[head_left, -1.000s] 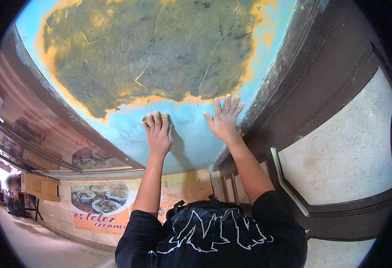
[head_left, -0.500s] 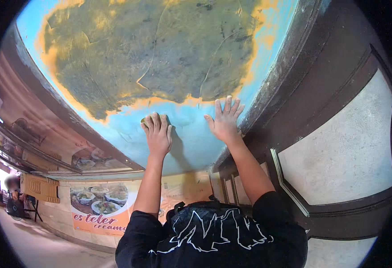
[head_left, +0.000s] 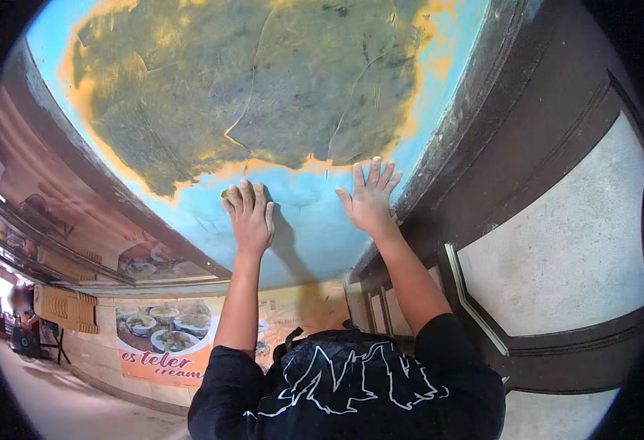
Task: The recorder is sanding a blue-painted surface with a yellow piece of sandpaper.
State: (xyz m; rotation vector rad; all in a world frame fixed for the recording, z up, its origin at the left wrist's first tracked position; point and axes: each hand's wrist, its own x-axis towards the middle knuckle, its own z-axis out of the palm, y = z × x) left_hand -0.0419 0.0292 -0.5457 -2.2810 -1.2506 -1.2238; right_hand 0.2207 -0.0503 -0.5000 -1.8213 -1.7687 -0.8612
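Note:
My left hand [head_left: 251, 220] lies against the light blue wall [head_left: 307, 213] and presses a small yellow-green pad [head_left: 225, 195] to it. Only the pad's edge shows past the fingers, so its exact kind is hidden. Further right, my right hand [head_left: 370, 202] rests flat on the same wall, fingers spread, with nothing in it. Its fingertips reach the ragged orange rim of a large dark grey-green patch [head_left: 256, 88], where the blue paint is gone and cracks run through. Whitish dust covers the fingers of both hands.
On the right runs dark brown framing [head_left: 483, 183] with pale panels [head_left: 564, 249]. A glossy brown surface [head_left: 58, 205] slopes along the left. Behind are a food banner [head_left: 164, 345], stacked tan plastic chairs [head_left: 65, 306] and a person [head_left: 20, 304] at the far left.
My left hand and the pad have slid a little to the left and slightly up along the wall. The right hand has stayed in place.

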